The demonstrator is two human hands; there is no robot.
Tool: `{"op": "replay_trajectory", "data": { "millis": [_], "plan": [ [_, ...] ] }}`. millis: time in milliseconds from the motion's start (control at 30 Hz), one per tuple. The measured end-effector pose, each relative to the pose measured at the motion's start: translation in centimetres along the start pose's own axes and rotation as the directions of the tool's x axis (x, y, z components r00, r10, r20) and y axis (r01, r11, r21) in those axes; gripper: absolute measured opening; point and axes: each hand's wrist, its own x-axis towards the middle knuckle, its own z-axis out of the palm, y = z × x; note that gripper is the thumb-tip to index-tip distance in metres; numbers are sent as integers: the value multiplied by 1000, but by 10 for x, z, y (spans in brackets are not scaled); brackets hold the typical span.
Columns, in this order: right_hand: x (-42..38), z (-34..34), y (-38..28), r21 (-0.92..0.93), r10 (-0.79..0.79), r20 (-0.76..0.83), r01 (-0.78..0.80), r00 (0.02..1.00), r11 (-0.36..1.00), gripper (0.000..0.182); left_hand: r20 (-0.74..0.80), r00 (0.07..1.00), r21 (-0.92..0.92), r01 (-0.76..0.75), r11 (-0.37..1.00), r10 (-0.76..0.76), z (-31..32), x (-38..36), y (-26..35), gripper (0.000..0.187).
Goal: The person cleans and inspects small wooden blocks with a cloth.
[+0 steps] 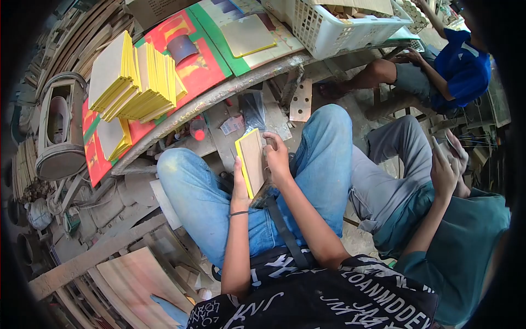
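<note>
My left hand is closed around the left edge of a small rectangular wooden board with bright yellow edges, held up over my lap. At the board's upper right edge is my right hand, its fingers bent and drawn together. What those fingers pinch, if anything, is too small to make out. Ahead and to the left, similar yellow-edged boards stand in a leaning stack on the painted table. One more such board lies flat farther back.
A white plastic crate sits on the table's far right. Below the table edge are a red-capped bottle and a dark plastic packet. A person in a green shirt sits close on my right; another in blue sits beyond.
</note>
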Motion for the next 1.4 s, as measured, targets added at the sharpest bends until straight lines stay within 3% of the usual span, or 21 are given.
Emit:
{"op": "replay_trajectory", "data": {
  "millis": [100,367,433,533,633,733,800,900,1000,1133,1233,1400],
  "plan": [
    [-3,6,-1,-2,-89,-26,89,996,996,33,-11,997,-91,-73,993,72,1,3,-2,72],
    [-4,6,-8,99,-30,-33,33,999,995,35,51,996,-210,-62,976,74,1,2,2,69],
    [-4,7,-5,102,-12,-26,14,1000,995,36,15,997,-194,-76,978,80,1,3,0,69],
    [-5,5,-8,-35,-79,-3,79,997,996,43,-3,997,-181,-80,980,81,-3,5,-6,70],
    [-7,5,-12,77,7,-12,-6,1000,997,49,30,997,-142,-64,988,69,-2,2,-2,69],
    [-3,9,-1,85,-28,-28,30,999,996,52,14,997,-122,-78,989,81,0,2,0,68],
    [0,12,6,48,-174,-76,178,982,983,51,-16,996,-143,-90,986,89,0,2,0,67],
    [0,5,8,-6,-47,-32,47,998,999,49,4,997,-186,-69,980,71,1,1,-3,67],
    [-3,6,-2,67,-33,69,28,997,997,42,-21,995,-123,-96,988,94,1,0,5,67],
    [-1,6,-5,113,-50,110,38,993,993,34,-1,988,-196,-153,969,155,-2,5,4,66],
    [-2,3,-13,217,61,98,-81,993,973,31,-8,989,-177,-148,973,149,-5,5,4,66],
    [-6,4,-23,241,71,69,-86,995,967,31,60,982,-225,-162,961,180,-8,7,10,67]
  ]
}}
